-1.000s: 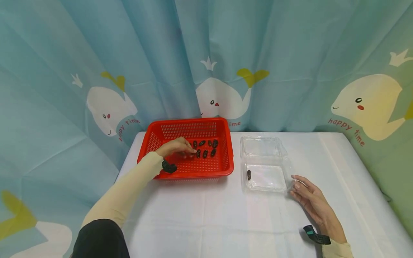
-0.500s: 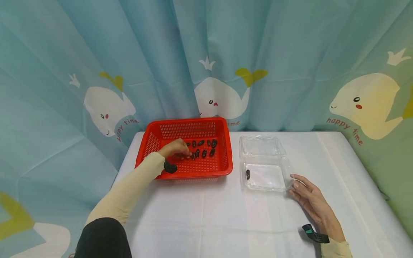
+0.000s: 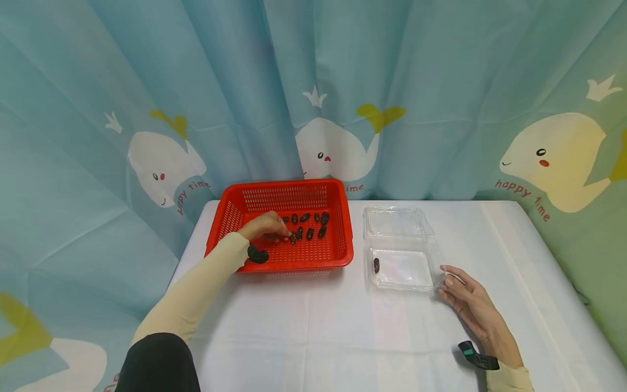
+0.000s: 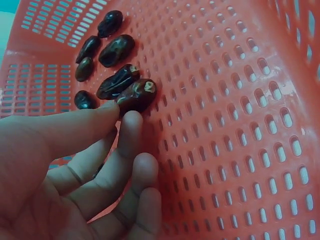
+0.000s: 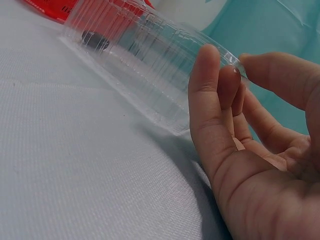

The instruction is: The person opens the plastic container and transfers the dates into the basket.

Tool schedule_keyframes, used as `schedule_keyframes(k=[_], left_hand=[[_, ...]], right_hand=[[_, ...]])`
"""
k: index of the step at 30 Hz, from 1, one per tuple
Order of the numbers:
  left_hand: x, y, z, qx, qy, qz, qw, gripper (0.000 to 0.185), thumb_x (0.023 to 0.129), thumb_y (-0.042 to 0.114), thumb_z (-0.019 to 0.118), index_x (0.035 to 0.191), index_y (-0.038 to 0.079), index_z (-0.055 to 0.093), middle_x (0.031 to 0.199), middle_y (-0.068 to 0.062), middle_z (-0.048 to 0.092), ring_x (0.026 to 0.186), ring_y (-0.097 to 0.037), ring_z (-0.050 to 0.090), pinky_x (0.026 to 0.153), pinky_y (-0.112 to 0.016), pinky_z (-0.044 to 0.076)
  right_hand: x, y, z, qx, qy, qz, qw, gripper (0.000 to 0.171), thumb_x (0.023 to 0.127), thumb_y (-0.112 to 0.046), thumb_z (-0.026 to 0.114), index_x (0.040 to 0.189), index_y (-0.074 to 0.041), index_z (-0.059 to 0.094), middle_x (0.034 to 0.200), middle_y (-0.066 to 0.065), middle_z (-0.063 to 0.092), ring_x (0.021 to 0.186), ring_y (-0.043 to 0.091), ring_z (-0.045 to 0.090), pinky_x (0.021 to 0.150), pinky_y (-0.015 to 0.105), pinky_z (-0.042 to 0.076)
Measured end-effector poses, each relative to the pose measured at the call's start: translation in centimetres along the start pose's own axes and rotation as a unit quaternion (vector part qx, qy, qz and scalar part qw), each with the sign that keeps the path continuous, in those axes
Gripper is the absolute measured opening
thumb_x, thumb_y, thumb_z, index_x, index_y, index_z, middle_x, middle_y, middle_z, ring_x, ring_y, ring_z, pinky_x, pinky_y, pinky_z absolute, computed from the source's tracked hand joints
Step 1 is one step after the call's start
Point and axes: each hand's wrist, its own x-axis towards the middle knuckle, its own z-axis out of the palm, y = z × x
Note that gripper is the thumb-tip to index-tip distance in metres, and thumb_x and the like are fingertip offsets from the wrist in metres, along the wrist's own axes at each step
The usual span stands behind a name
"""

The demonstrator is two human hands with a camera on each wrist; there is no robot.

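Head view shows the white table (image 3: 313, 326), then the red basket (image 3: 338, 256) and, just beside it to the right, the open clear clamshell box (image 3: 431, 256). The basket holds a loose cluster of dark dates (image 3: 313, 226); the box holds a single date (image 3: 376, 265) at its left wall. The left hand (image 3: 264, 226) is inside the basket, thumb and forefinger pinching one date (image 4: 136, 95) that sits against its neighbours — a shallow grip on glossy skin may let it slip or drag another along. The right hand (image 3: 465, 299) rests relaxed, fingertips (image 5: 210, 60) touching the box's rim (light plastic — a nudge could slide it).
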Motion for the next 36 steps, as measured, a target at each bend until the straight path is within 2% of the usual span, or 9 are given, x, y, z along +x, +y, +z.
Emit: schedule_keyframes(k=[8, 14, 17, 20, 23, 25, 30, 33, 36], left_hand=[[-0.5, 0.1, -0.8, 0.003, 0.025, 0.032, 0.9992, 0.019, 0.098, 0.009, 0.070, 0.098, -0.009, 0.076, 0.090, -0.007, 0.077, 0.072, -0.014, 0.061, 0.069, -0.025, 0.054], [-1.6, 1.1, -0.9, 0.000, 0.038, 0.068, 0.9970, 0.021, 0.099, 0.021, 0.073, 0.104, 0.000, 0.073, 0.080, 0.001, 0.057, 0.078, -0.017, 0.049, 0.071, -0.029, 0.044], [-2.3, 1.3, -0.5, -0.024, 0.033, 0.098, 0.9943, 0.024, 0.100, 0.022, 0.071, 0.109, 0.000, 0.071, 0.091, -0.002, 0.064, 0.086, -0.022, 0.055, 0.077, -0.032, 0.048], [-3.2, 1.6, 0.1, -0.055, 0.035, 0.129, 0.9894, 0.023, 0.101, 0.020, 0.070, 0.111, -0.001, 0.069, 0.111, -0.013, 0.071, 0.103, -0.033, 0.065, 0.094, -0.043, 0.057], [-4.0, 2.0, 1.0, -0.086, 0.039, 0.162, 0.9823, 0.019, 0.101, 0.017, 0.070, 0.111, 0.001, 0.068, 0.118, -0.020, 0.069, 0.116, -0.045, 0.063, 0.105, -0.055, 0.053], [-4.5, 2.4, 1.7, -0.100, 0.047, 0.180, 0.9774, 0.016, 0.100, 0.015, 0.070, 0.111, 0.003, 0.068, 0.115, -0.015, 0.069, 0.113, -0.045, 0.062, 0.102, -0.052, 0.055], [-5.5, 3.5, 3.8, -0.119, 0.057, 0.216, 0.9675, 0.022, 0.097, 0.012, 0.074, 0.117, 0.005, 0.067, 0.112, -0.007, 0.070, 0.111, -0.043, 0.064, 0.083, -0.030, 0.056], [-6.0, 4.1, 5.0, -0.124, 0.050, 0.240, 0.9616, 0.025, 0.096, 0.008, 0.074, 0.120, 0.001, 0.066, 0.116, -0.015, 0.070, 0.113, -0.043, 0.065, 0.084, -0.029, 0.059], [-6.2, 4.6, 6.1, -0.111, 0.046, 0.271, 0.9550, 0.026, 0.096, 0.006, 0.074, 0.120, 0.003, 0.066, 0.117, -0.016, 0.070, 0.108, -0.031, 0.069, 0.090, -0.031, 0.061]], right_hand=[[0.0, 0.1, -0.1, 0.005, -0.002, -0.001, 1.000, 0.035, 0.108, -0.002, 0.050, 0.133, -0.026, 0.059, 0.102, -0.009, 0.069, 0.093, 0.004, 0.068, 0.089, 0.021, 0.060], [-0.1, 0.1, 0.0, -0.002, 0.004, 0.001, 1.000, 0.035, 0.109, -0.003, 0.050, 0.132, -0.027, 0.059, 0.102, -0.009, 0.069, 0.093, 0.004, 0.069, 0.090, 0.021, 0.060], [-0.1, 0.0, 0.0, -0.007, 0.002, 0.001, 1.000, 0.035, 0.109, -0.004, 0.050, 0.133, -0.027, 0.059, 0.102, -0.010, 0.069, 0.093, 0.004, 0.069, 0.090, 0.021, 0.060], [-0.1, 0.0, 0.0, -0.005, -0.001, -0.001, 1.000, 0.035, 0.109, -0.003, 0.050, 0.134, -0.027, 0.059, 0.102, -0.010, 0.069, 0.093, 0.004, 0.069, 0.090, 0.021, 0.060], [0.0, 0.1, 0.0, -0.003, -0.002, -0.003, 1.000, 0.035, 0.109, -0.003, 0.050, 0.133, -0.026, 0.059, 0.102, -0.009, 0.069, 0.093, 0.004, 0.069, 0.089, 0.021, 0.060], [0.0, 0.1, 0.0, -0.003, -0.002, -0.003, 1.000, 0.035, 0.109, -0.003, 0.050, 0.133, -0.026, 0.059, 0.102, -0.009, 0.069, 0.093, 0.004, 0.069, 0.089, 0.021, 0.060], [0.0, 0.1, 0.0, -0.003, -0.005, -0.001, 1.000, 0.035, 0.109, -0.003, 0.049, 0.133, -0.027, 0.058, 0.102, -0.010, 0.069, 0.093, 0.003, 0.070, 0.090, 0.021, 0.060], [0.0, 0.1, 0.0, 0.000, -0.012, -0.007, 1.000, 0.035, 0.109, -0.002, 0.048, 0.134, -0.025, 0.058, 0.103, -0.010, 0.069, 0.094, 0.003, 0.070, 0.089, 0.021, 0.060], [-0.1, 0.1, 0.0, 0.005, -0.014, -0.012, 1.000, 0.036, 0.109, -0.001, 0.048, 0.134, -0.024, 0.058, 0.103, -0.009, 0.069, 0.094, 0.004, 0.069, 0.089, 0.021, 0.060]])
